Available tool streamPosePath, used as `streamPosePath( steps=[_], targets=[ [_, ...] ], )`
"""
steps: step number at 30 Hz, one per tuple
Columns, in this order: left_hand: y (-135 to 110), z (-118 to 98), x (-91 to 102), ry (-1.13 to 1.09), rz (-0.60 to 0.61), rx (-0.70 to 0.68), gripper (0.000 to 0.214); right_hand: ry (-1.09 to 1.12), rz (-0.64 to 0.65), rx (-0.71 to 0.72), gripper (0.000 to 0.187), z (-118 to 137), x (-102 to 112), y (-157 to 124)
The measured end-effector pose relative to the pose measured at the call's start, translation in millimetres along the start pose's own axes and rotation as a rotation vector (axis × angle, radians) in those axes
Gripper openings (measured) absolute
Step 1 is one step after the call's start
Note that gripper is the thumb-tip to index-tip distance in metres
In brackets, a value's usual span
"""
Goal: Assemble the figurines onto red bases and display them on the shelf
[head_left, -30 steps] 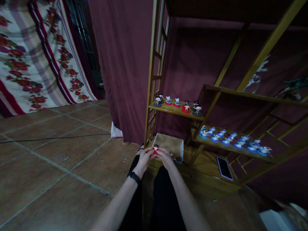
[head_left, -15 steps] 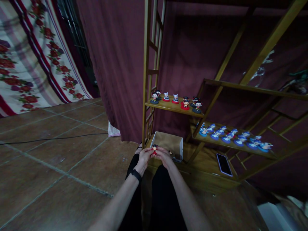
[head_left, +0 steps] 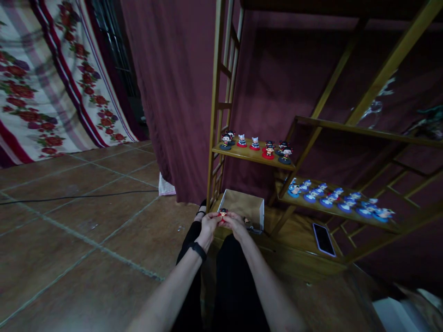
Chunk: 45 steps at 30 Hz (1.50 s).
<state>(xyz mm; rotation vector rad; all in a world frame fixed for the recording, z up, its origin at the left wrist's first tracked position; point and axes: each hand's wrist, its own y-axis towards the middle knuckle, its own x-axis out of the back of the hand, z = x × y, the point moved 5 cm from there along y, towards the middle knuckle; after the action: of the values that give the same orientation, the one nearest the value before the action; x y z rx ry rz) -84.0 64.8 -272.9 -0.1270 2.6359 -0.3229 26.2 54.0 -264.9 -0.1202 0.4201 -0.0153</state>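
Observation:
A small red figurine with black hair (head_left: pixel 223 213) is held upright between my two hands, in front of an open cardboard box (head_left: pixel 242 203). My left hand (head_left: pixel 209 226) grips it from the left, fingers closed on its side. From the right, my right hand (head_left: pixel 236 224) has its fingers closed on the same figurine. Part of its base is covered by my fingers. Inside the box, just past my right hand, another small figurine (head_left: pixel 246 220) shows in part. The box sits on the lowest board of a wooden shelf unit (head_left: pixel 297 235).
Red and dark figurines (head_left: pixel 268 152) and two grey-white ones (head_left: pixel 255 143) stand on the upper left shelf. Several blue figurines (head_left: pixel 330 198) line the lower right shelf. A phone (head_left: pixel 324 240) lies on the bottom board. A black cable (head_left: pixel 86 196) crosses the tiled floor at left.
The view has shifted slightly, so the shelf and box sit a little further right. Both hands keep hold of the red figurine in front of the box.

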Motion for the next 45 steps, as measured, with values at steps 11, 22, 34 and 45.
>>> streamPosePath(
  steps=[11, 22, 34, 45],
  targets=[
    [-18.3, -14.3, 2.7, -0.043, 0.072, 0.035, 0.019, 0.066, 0.029, 0.044, 0.031, 0.5, -6.1, -10.7],
    [-16.0, -12.3, -3.5, 0.111, 0.053, -0.062, 0.027, 0.004, 0.007, 0.093, 0.031, 1.7, -1.1, -12.3],
    [-4.7, -17.7, -13.7, 0.223, 0.062, -0.175, 0.036, 0.085, -0.045, 0.117, 0.032, 2.3, 5.7, -1.3],
    [-11.0, -36.1, -34.0, 0.511, 0.196, -0.237, 0.037, 0.165, -0.081, 0.114, 0.035, 15.1, 10.6, -9.3]
  ],
)
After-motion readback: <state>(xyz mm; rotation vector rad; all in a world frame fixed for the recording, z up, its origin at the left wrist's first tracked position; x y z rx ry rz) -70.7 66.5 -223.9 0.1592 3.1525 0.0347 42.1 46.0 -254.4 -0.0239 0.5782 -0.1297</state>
